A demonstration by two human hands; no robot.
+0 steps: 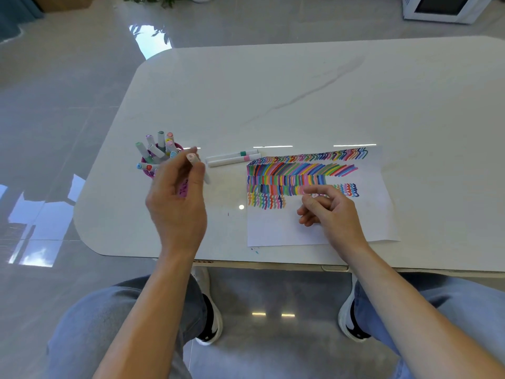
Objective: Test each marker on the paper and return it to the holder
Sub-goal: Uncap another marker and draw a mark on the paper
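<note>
Pink cap up: pinches marker [192, 158] in left grip [177, 198], long axis tilted, holder [147, 172] just beside to its left; holds right grip [333, 209] loose, empty, over paper [278, 228].

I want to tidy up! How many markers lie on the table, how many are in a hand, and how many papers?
Markers lying on the table: 2
Marker in left hand: 1
Paper: 1
Total: 4
</note>
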